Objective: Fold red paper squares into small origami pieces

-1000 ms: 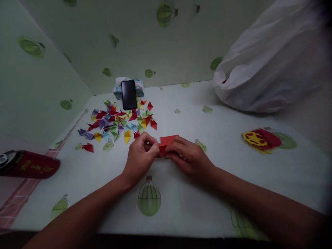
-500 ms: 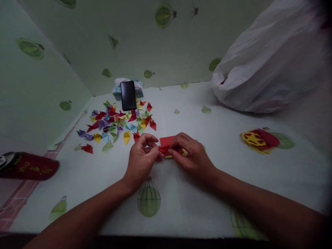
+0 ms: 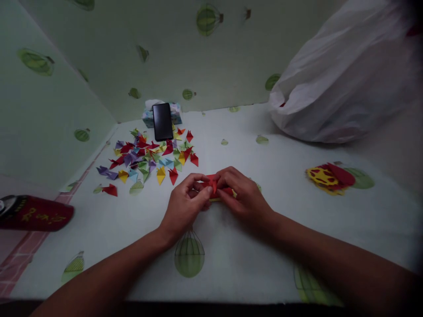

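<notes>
Between my hands, a small folded red paper piece (image 3: 214, 186) is held just above the table. My left hand (image 3: 189, 197) pinches its left side with thumb and forefinger. On the right side, the bent fingers of my right hand (image 3: 240, 190) grip the same piece. Under it lies more paper, with a yellow edge (image 3: 216, 200) peeking out; my fingers hide most of it. Several folded paper cranes (image 3: 145, 158) in red, yellow, green, purple and blue lie in a loose heap to the left, beyond my left hand.
A black phone (image 3: 162, 122) leans on a tissue box (image 3: 148, 118) behind the cranes. A red can (image 3: 41, 213) stands at the left edge. Yellow and red cut-out shapes (image 3: 324, 178) lie at right, below a large white plastic bag (image 3: 330, 88). Patterned walls rise behind and left.
My left hand has shifted slightly right, closer to my right hand. The red piece now stands more upright between the fingertips, and a red crane beside my left hand shows more fully.
</notes>
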`<action>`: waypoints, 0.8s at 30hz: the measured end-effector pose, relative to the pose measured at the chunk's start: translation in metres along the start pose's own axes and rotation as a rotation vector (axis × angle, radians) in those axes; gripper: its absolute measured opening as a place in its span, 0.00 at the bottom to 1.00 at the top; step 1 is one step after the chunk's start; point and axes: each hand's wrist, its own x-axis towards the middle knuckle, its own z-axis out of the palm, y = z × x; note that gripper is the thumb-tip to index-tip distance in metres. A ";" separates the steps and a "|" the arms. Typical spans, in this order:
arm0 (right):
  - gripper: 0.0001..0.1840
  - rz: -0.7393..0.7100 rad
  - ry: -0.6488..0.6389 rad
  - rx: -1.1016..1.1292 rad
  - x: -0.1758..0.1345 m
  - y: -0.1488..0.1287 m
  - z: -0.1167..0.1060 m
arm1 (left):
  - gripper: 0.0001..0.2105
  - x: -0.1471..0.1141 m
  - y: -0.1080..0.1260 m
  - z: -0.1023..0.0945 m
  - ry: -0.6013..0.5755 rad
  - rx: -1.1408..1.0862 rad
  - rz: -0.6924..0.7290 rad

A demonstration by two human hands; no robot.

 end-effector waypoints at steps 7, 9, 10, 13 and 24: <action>0.11 -0.028 -0.041 -0.009 0.000 0.000 0.000 | 0.13 0.000 0.000 0.000 -0.002 0.018 0.007; 0.11 -0.049 -0.045 -0.006 0.000 0.000 0.000 | 0.11 0.001 -0.001 0.000 0.003 0.024 0.006; 0.11 -0.057 -0.045 -0.005 0.000 0.001 0.000 | 0.10 0.001 -0.001 -0.001 0.008 0.022 0.002; 0.11 -0.066 -0.043 0.003 0.000 0.002 0.000 | 0.07 0.003 -0.003 -0.001 0.010 0.000 -0.021; 0.11 0.300 0.014 0.269 0.000 -0.002 0.000 | 0.10 -0.002 -0.003 0.004 0.020 -0.240 -0.172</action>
